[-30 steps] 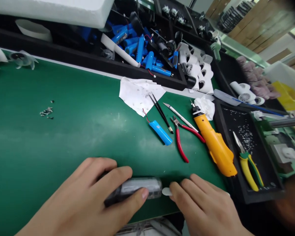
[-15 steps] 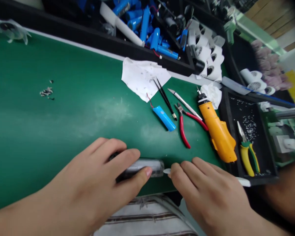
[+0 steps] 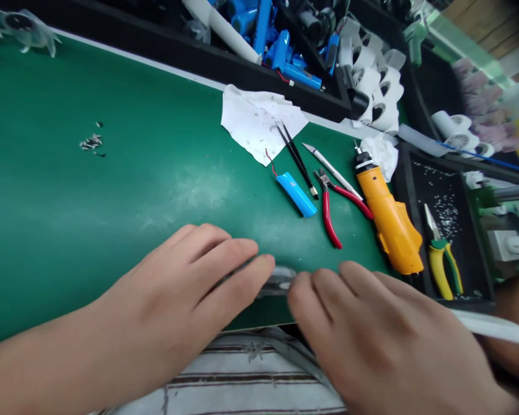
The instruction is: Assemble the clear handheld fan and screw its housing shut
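Observation:
Near the table's front edge, my left hand (image 3: 199, 282) is wrapped over a cylindrical part with a clear plastic end (image 3: 281, 279); most of it is hidden under the fingers. My right hand (image 3: 363, 323) is closed on a slim white stick (image 3: 491, 326). One end of the stick sticks out behind the hand, while its front end meets the clear plastic at my fingertips. Whether it sits inside that end I cannot tell. Beyond the hands lie a blue battery (image 3: 297, 195) with a red wire and red-handled cutters (image 3: 327, 202).
Black tweezers (image 3: 297, 160) and a craft knife (image 3: 332, 171) lie near a white cloth (image 3: 255, 124). An orange electric screwdriver (image 3: 389, 222) is at right, beside a black tray (image 3: 419, 190) holding yellow-green pliers (image 3: 441, 259). Small screws (image 3: 90, 142) lie left; a black bin (image 3: 155, 64) holds blue batteries.
My right hand has moved left against the clear end, and more of the white stick shows behind it. My left thumb now covers more of the part. The view has shifted slightly.

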A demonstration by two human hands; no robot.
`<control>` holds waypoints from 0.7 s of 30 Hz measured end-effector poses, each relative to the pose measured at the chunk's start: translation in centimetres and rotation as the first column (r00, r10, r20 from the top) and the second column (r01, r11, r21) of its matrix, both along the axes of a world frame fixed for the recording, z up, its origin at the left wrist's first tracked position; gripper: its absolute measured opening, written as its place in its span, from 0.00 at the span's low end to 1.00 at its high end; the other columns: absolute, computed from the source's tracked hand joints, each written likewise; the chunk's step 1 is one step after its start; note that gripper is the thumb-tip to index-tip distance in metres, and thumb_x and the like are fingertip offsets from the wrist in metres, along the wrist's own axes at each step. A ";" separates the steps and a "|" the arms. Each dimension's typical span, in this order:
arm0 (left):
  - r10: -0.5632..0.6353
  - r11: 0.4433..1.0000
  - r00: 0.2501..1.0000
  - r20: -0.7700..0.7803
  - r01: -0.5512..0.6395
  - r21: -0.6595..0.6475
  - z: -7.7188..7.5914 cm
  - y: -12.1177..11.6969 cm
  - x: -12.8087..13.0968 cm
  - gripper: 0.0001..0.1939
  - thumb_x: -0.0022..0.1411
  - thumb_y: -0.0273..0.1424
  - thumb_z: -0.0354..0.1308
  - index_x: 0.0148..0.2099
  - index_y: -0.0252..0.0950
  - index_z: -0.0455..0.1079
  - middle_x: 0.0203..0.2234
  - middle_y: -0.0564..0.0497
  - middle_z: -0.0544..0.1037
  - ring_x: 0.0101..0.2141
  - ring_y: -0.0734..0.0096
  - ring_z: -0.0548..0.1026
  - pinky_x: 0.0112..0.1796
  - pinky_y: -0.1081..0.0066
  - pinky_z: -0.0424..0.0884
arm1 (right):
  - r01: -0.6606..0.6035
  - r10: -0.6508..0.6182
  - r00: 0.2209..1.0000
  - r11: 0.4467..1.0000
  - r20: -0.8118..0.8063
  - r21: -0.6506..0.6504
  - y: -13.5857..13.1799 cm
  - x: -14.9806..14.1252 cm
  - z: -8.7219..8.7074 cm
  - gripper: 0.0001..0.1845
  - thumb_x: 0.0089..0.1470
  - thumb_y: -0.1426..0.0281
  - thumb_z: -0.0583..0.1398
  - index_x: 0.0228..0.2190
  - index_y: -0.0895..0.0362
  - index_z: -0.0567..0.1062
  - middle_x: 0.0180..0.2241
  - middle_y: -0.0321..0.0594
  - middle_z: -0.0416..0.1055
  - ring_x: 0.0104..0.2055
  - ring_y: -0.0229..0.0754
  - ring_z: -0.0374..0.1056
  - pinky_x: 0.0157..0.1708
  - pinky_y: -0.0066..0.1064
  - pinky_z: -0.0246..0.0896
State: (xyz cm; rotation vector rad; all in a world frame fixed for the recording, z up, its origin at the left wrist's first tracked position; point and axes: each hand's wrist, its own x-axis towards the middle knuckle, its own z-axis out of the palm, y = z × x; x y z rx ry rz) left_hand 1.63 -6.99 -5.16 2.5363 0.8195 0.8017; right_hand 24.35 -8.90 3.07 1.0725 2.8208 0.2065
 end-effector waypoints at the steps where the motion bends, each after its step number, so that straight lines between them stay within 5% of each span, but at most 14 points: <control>1: -0.013 1.000 1.000 -0.014 0.013 0.009 0.2 0.0 0.1 0.22 0.68 0.22 0.56 0.63 0.31 0.66 0.49 0.43 0.76 0.45 0.55 0.71 0.46 0.52 0.70 | -0.023 0.023 1.000 1.000 -0.008 0.009 0.1 -0.7 0.1 0.12 0.58 0.76 0.52 0.34 0.59 0.76 0.21 0.39 0.68 0.20 0.43 0.61 0.19 0.35 0.46; 9: 0.015 1.000 0.999 0.048 -0.015 -0.001 1.1 -0.2 0.1 0.25 0.73 0.25 0.49 0.69 0.27 0.53 0.59 0.35 0.68 0.55 0.51 0.69 0.55 0.50 0.73 | -0.070 0.073 0.995 0.996 -0.066 0.053 0.8 -4.4 -0.1 0.14 0.56 0.73 0.54 0.36 0.62 0.79 0.21 0.45 0.72 0.18 0.40 0.60 0.16 0.33 0.46; 16: -0.008 0.996 0.991 0.136 0.020 -0.082 0.5 -0.1 0.1 0.38 0.69 0.21 0.51 0.74 0.37 0.37 0.66 0.35 0.58 0.65 0.50 0.59 0.61 0.46 0.64 | 0.009 -0.009 0.987 1.000 -0.161 0.001 0.8 -5.2 -1.3 0.17 0.46 0.77 0.56 0.38 0.64 0.79 0.23 0.46 0.74 0.19 0.46 0.66 0.15 0.35 0.52; 21: 0.030 0.999 1.000 -0.001 -0.030 -0.016 0.9 -0.4 -0.5 0.37 0.67 0.20 0.55 0.72 0.30 0.44 0.61 0.33 0.62 0.60 0.51 0.63 0.59 0.51 0.67 | 0.080 -0.153 0.885 0.980 -0.439 -0.181 1.3 -2.7 -2.5 0.11 0.63 0.76 0.52 0.37 0.56 0.74 0.30 0.37 0.77 0.30 0.44 0.73 0.27 0.33 0.63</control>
